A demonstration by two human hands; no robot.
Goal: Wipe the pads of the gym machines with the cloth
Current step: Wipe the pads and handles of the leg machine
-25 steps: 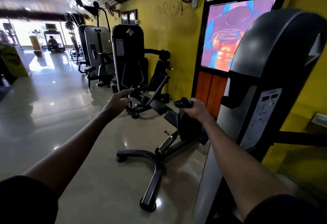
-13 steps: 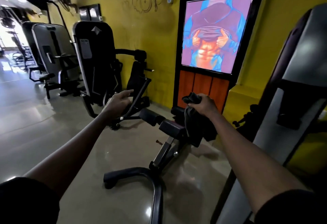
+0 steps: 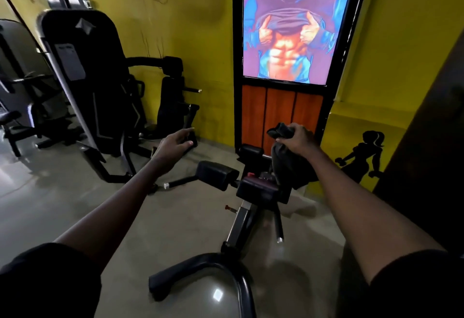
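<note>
R hand (image 3: 297,140) grips bunched dark cloth (image 3: 288,167), rest hanging down; L hand (image 3: 173,145) in air, fingers spread, holding nothing. Near: curved base bar (image 3: 221,265) of low machine, w/ open floor (image 3: 62,192) to L. Mid: black roller pads (image 3: 216,174), nearest edge just L of cloth; contact unclear. Far: tall black machine (image 3: 93,79) at L, poster (image 3: 293,23) on yellow wall (image 3: 401,41).

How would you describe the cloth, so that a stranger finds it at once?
Find the tall poster of a bare torso on the yellow wall. Below its orange panels, the right hand grips a dark cloth that hangs down. Unlike the boxy black pads beside it, it is limp and crumpled.
</note>
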